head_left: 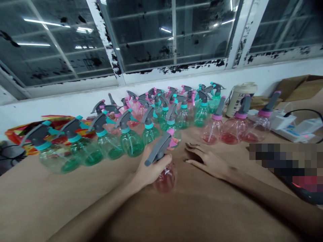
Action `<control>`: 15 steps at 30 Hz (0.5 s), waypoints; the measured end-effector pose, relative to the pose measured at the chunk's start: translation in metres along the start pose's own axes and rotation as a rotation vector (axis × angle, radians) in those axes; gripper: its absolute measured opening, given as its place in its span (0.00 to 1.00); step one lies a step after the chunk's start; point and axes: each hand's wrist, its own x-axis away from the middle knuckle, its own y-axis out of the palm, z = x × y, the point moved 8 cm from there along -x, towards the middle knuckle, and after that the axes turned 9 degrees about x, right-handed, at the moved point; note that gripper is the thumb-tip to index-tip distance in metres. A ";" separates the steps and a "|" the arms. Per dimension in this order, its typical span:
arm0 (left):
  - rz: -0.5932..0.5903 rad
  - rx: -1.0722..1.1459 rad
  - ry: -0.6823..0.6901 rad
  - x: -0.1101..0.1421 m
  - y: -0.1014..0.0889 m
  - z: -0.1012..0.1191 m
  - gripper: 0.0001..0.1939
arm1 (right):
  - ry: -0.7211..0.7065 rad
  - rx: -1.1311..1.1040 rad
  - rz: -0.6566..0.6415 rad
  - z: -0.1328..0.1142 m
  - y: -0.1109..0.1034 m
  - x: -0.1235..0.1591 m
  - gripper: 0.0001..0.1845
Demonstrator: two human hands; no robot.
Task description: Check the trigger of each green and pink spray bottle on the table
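My left hand (151, 168) is wrapped round the neck of a clear spray bottle (165, 179) with a grey and pink trigger head and a little red liquid inside. The bottle stands near the middle of the table. To its right, my right hand (205, 159) rests low over the tabletop, fingers apart and holding nothing. Behind the left hand runs a row of spray bottles (131, 143) with turquoise collars and green liquid. Three pink-collared spray bottles (234, 129) with red liquid stand just beyond my right hand.
More pink and green spray bottles (185, 116) crowd the back by the wall. Colourful packaging (63, 121) lies at the far left. A lidded cup (241, 97), a cardboard box (300, 87) and a power strip (290, 131) with a cable occupy the right. A pixelated dark object (290, 168) lies at right.
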 end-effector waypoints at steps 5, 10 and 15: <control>-0.043 0.023 -0.015 0.000 0.001 -0.002 0.08 | -0.011 0.028 0.017 0.003 0.002 -0.002 0.26; -0.093 0.081 -0.025 -0.001 0.002 0.003 0.05 | -0.005 0.043 -0.011 0.001 0.003 -0.001 0.27; -0.042 0.016 -0.050 0.000 0.001 -0.002 0.06 | 0.003 0.045 -0.063 0.003 0.005 0.000 0.28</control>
